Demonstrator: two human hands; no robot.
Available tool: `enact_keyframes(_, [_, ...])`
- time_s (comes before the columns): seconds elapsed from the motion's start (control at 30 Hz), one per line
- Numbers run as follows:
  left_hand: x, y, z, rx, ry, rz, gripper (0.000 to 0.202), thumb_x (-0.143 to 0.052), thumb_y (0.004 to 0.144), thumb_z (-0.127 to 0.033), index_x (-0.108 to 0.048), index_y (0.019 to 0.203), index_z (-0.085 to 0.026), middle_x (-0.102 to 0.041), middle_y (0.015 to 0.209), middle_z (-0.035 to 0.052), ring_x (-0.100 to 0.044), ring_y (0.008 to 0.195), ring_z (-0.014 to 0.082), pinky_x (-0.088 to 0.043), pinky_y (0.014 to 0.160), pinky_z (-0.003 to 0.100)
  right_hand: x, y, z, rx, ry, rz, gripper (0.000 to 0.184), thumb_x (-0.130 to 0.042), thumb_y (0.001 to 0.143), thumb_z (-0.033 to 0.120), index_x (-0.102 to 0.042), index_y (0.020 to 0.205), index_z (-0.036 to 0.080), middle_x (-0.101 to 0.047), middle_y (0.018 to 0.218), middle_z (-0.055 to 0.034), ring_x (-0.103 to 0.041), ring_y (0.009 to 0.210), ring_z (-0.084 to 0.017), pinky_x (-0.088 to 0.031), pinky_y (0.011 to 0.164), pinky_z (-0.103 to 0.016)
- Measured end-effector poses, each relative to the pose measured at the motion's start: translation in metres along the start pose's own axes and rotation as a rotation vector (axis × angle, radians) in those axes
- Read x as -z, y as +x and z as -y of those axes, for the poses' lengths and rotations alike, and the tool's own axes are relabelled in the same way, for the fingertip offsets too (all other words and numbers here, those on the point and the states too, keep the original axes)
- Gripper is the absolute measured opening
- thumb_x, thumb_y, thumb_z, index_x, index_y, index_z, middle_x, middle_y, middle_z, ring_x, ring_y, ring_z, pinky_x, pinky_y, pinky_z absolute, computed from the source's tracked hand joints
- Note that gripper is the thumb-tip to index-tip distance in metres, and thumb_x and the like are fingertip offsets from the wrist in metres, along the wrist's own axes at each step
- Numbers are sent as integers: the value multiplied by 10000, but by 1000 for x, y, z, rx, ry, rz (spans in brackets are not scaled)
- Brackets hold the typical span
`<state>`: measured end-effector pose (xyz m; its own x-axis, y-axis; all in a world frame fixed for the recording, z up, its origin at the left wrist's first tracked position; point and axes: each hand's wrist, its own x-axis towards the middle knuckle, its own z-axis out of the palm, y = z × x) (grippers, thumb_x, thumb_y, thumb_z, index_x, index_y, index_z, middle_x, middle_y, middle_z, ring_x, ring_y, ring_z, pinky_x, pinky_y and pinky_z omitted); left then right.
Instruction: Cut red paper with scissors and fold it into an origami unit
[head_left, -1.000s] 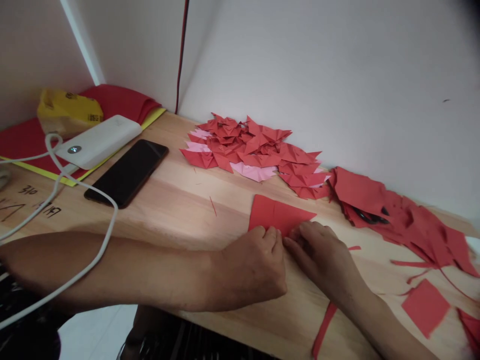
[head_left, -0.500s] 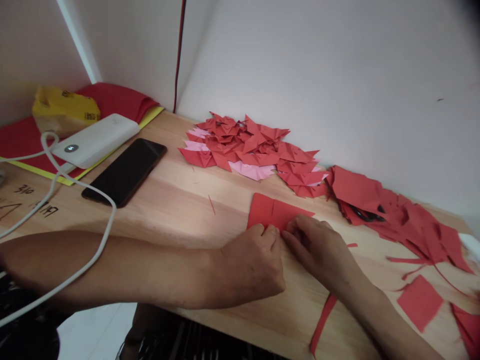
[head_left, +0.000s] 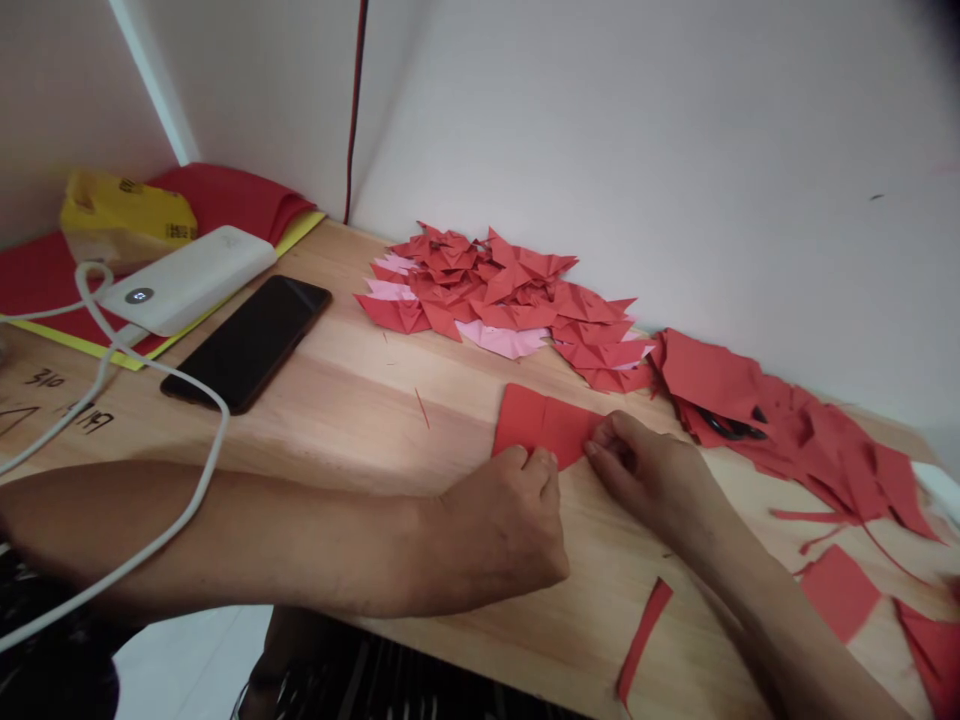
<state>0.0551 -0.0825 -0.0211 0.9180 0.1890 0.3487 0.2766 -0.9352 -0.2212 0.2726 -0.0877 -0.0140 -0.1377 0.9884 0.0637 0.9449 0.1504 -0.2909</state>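
Note:
A creased piece of red paper (head_left: 536,418) lies on the wooden table in front of me. My left hand (head_left: 517,525) is closed at its near edge, the curled fingers pressing on the paper. At the paper's right corner, my right hand (head_left: 649,465) pinches the edge between thumb and fingers. Beyond the hands spreads a pile of folded red and pink paper shapes (head_left: 495,285). Nearer to me, a narrow red paper strip (head_left: 643,640) lies below my right wrist.
To the right rest a stack of red paper pieces (head_left: 709,375), black-handled scissors (head_left: 731,428) partly under it, and a red square (head_left: 840,592). At left are a black phone (head_left: 247,340), a white power bank (head_left: 191,278) with a cable over my left forearm, and a yellow bag (head_left: 127,215).
My right hand has slid a little right and up along the paper to its right corner. The left hand stays at the near edge.

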Motion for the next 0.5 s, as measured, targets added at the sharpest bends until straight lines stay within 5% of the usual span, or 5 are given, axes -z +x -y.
enact_keyframes(0.5, [0,-1,-1,13,-13,0,99,-623,777,-136,-678,703,-100,-700,846,172,-611,814,242,-473,654,378,9,5,-23,-132,-13,-81,181,-501,853,367,-480,752,219,-590,619,4,-530,474,-131,-373,464,-236])
